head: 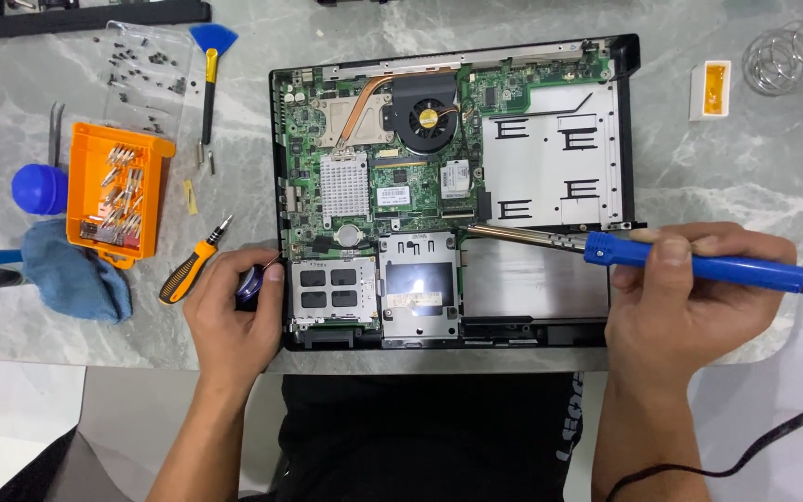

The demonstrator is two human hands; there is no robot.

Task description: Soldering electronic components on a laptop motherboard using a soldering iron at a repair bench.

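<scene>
Left hand [234, 311]: rested at the near left corner of the opened laptop base [453, 195]; fingers curled tight around a small dark blue object [251, 282], kind not discernible.
Right hand [676, 297]: lay at the near right edge of the base; fingers wrapped closed about the blue handle of the soldering iron [643, 256].
Soldering iron: held nearly level, metal tip pointed left, ended over the board near the middle of the base; black cord trailed off right.
Laptop base: sat on the grey marbled surface [690, 172], cover off; green circuit board [374, 158], round fan [427, 116] and copper heat pipe exposed; silver plate on the right half.
Orange-and-black screwdriver [192, 260]: lay just left of the left hand.
Blue cloth [76, 274]: further left, beside the orange bit tray [118, 191].
Blue brush [209, 74]: far left, next to loose dark screws [146, 65].
Wire coil stand [790, 56]: far right corner, near a small white-and-yellow block [710, 88].
</scene>
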